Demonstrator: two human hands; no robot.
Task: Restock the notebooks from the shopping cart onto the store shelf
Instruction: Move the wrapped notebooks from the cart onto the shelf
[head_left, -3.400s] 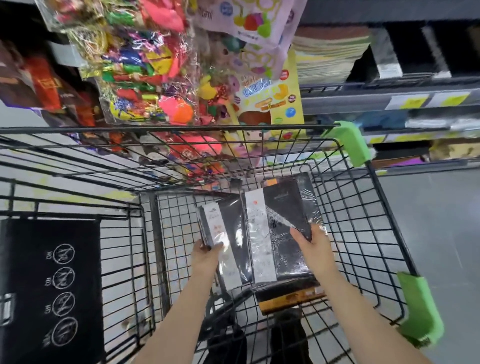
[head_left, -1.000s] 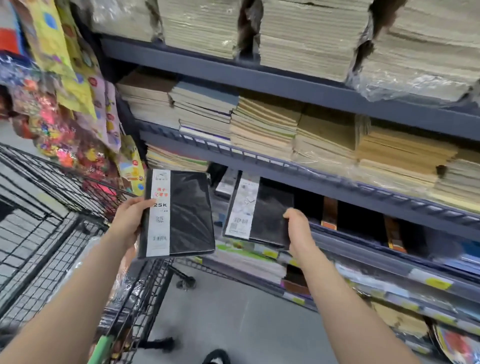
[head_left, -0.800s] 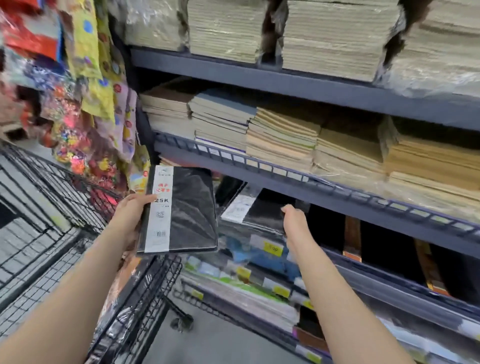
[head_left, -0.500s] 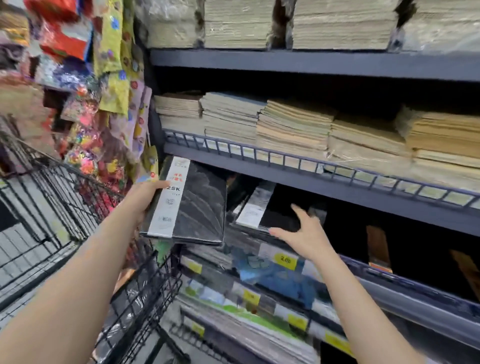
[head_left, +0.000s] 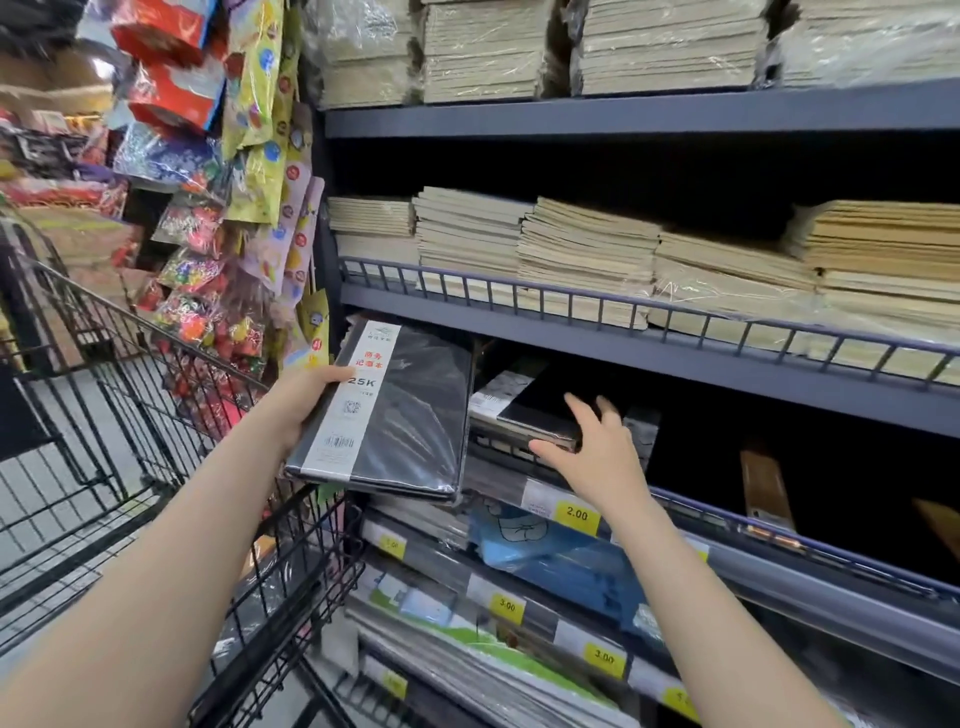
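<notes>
**Inspector:** State each hand and where the stock lies

**Me:** My left hand (head_left: 306, 400) grasps a black wrapped notebook (head_left: 382, 415) by its left edge, thumb across the white label band, just left of centre in the frame. It is off the shelf, its long axis running from lower left to upper right, tilted. My right hand (head_left: 597, 457) is released, fingers spread, resting on the shelved black notebook (head_left: 530, 402) at centre frame, which lies flat on a short stack on the dark shelf (head_left: 691, 358)

**Inspector:** Which relation governs the coming move?

**Me:** The shelved stack lies just right of the held notebook, slightly deeper in; the two nearly touch. My judgement: the held one goes rightward and inward onto that stack. The left hand carries it; the right hand is nearer the stack and sits in the landing spot

**Inspector:** Obstructions?

**Me:** The right hand itself, and the shelf board with its wire rail (head_left: 571, 301) close above, which limits headroom. Tan notebook stacks (head_left: 587, 249) fill that upper tier. The shopping cart (head_left: 156, 415) stands at lower left, hanging toy packets (head_left: 223, 218) at upper left, price tags (head_left: 576, 514) below the stack
</notes>
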